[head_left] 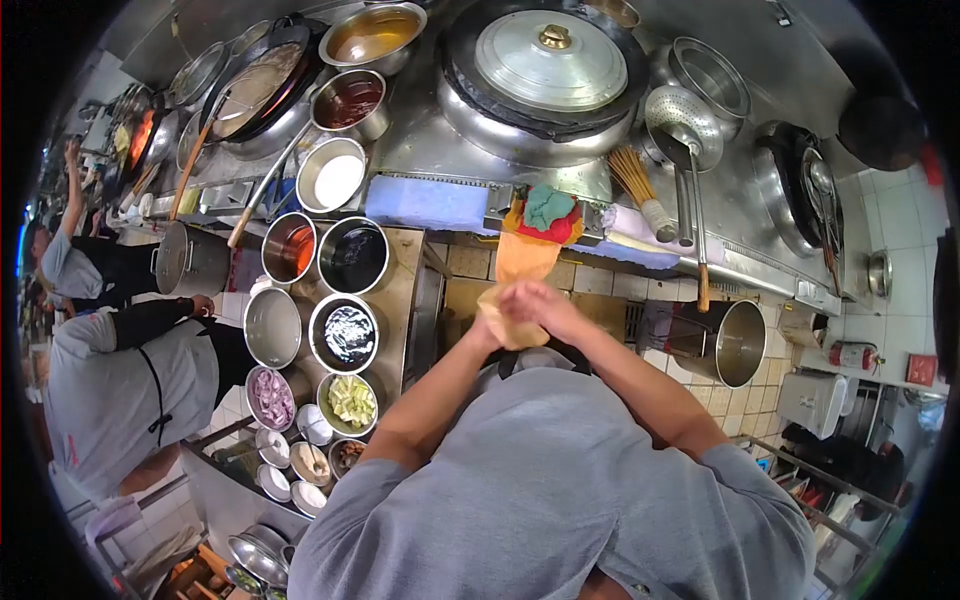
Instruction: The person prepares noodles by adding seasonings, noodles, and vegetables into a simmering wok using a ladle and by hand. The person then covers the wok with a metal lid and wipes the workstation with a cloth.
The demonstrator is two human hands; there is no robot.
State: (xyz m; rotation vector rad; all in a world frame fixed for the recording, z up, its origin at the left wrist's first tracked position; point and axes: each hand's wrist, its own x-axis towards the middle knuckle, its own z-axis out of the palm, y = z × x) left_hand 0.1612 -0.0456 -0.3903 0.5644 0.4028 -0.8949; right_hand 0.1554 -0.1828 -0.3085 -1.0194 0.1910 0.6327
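An orange cloth (527, 258) hangs over the stove's front edge and runs down to my hands, in front of my body. My left hand (488, 330) is wrapped in its lower, paler end, which covers most of the fingers. My right hand (535, 303) lies over the same end, its fingers curled on the fabric. At the cloth's upper end, a green rag (549, 207) and a red rag (565, 230) sit bunched on the edge.
Ahead stands a wok with a domed metal lid (550, 62). A bamboo brush (640, 190) and a perforated ladle (684, 125) lie right of it. Bowls of liquids and chopped vegetables (350, 402) line the left. A pot (738, 343) is at right. A co-worker (135, 375) stands at left.
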